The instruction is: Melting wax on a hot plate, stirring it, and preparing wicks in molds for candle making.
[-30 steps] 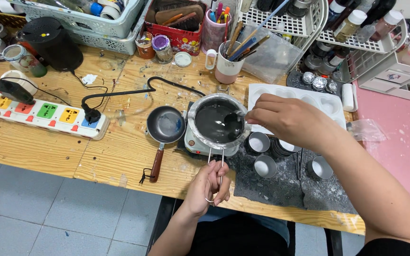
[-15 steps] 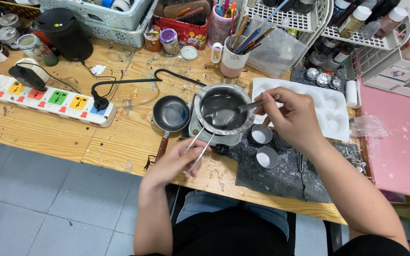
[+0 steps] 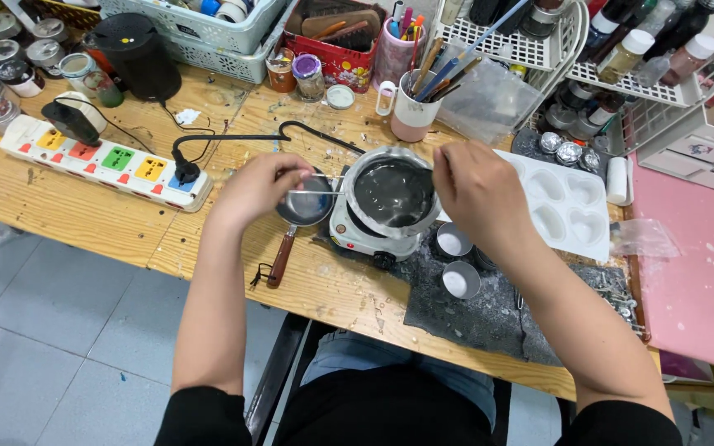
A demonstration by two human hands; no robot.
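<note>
The left hand point(image 3: 259, 186) has its fingers pinched on the wire handle point(image 3: 317, 192) of the melting pot point(image 3: 393, 194), which sits on the small hotplate point(image 3: 357, 238). The right hand point(image 3: 477, 188) seems clamped on a spoon point(image 3: 423, 175), just right of the pot. Hold the handle level and stir slowly.

Metal melting pot point(image 3: 393, 194), dark liquid inside, upright on small hotplate point(image 3: 357, 238).

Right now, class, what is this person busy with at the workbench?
A person sits at a cluttered wooden table. The left hand grips the wire handle of a metal pot holding dark liquid, which sits on a small electric hotplate. The right hand holds a utensil at the pot's rim. A small frying pan lies beside the pot, with a white heart mould tray and small metal cups nearby.
</note>
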